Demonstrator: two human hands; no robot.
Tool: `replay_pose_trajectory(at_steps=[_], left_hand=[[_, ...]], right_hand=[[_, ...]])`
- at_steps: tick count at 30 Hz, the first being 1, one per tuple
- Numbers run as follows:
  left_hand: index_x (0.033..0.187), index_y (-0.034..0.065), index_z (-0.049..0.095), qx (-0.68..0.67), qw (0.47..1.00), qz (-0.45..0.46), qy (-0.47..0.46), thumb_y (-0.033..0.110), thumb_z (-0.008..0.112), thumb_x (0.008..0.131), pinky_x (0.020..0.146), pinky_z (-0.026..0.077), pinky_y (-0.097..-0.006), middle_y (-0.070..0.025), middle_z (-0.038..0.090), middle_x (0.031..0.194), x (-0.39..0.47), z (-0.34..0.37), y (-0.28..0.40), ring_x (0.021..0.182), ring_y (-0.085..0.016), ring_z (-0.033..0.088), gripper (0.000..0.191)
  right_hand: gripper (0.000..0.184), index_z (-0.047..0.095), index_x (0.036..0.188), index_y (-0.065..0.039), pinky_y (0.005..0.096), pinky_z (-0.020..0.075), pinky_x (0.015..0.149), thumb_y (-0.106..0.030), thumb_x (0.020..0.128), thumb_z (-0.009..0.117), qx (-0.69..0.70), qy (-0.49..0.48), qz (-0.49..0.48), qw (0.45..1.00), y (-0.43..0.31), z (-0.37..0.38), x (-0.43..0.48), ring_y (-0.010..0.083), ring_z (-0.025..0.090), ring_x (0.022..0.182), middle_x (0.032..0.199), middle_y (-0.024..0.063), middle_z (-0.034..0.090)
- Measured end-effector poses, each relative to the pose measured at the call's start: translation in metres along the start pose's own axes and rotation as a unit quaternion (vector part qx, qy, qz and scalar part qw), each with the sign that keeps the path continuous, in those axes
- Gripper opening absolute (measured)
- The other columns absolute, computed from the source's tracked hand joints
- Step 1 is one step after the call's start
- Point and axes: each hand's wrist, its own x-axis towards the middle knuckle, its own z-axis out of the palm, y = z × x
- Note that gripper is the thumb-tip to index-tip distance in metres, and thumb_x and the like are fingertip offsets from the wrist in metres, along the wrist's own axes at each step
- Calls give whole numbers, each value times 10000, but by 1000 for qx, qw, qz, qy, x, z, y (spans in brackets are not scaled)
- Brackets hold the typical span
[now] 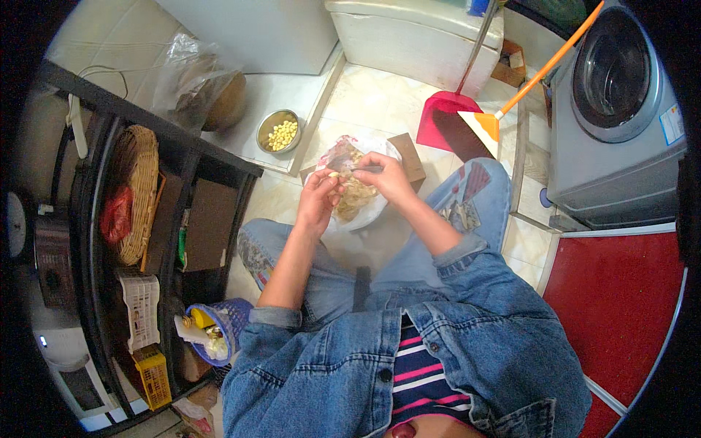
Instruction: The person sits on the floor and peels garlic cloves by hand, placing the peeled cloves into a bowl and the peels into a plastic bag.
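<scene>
My left hand [320, 197] holds a pale yellow kernel [333, 174] between thumb and fingertips. Beside it, my right hand [388, 176] grips a small metal tool [360, 169] whose exact kind I cannot tell. Both hands are above a white plastic bag [393, 156], spread open and holding many beige shells or husks [353, 203]. Part of a cardboard box [409, 159] shows under the bag. Farther off to the left, a metal bowl [265, 130] contains several pale yellow kernels [282, 134].
Left stands a black shelf [183, 219] with a wicker basket [143, 208]; a blue wastebasket [235, 323] is near my left elbow. A red dustpan [446, 112] and an orange-handled broom [542, 68] stand ahead right, near a washing machine [613, 148]. My bent legs flank the bag.
</scene>
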Motion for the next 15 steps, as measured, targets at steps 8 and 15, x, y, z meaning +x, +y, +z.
replay_pose_trajectory(at_steps=[8,15], left_hand=[[1012,61,515,-95,993,32,-66,61,575,822,512,394,-169,-34,561,855,-5,-17,-17,688,-100,517,200],[985,35,535,-77,995,28,-60,63,569,830,509,393,-158,-42,571,823,-4,-20,-15,677,-87,523,161]], right_hand=[[125,609,794,-3,286,461,688,-51,691,661,-110,-17,-141,984,-11,25,-12,175,605,743,775,85,623],[112,603,808,5,276,474,685,-23,704,636,-134,-1,-167,977,-17,32,-17,166,609,726,765,86,616]])
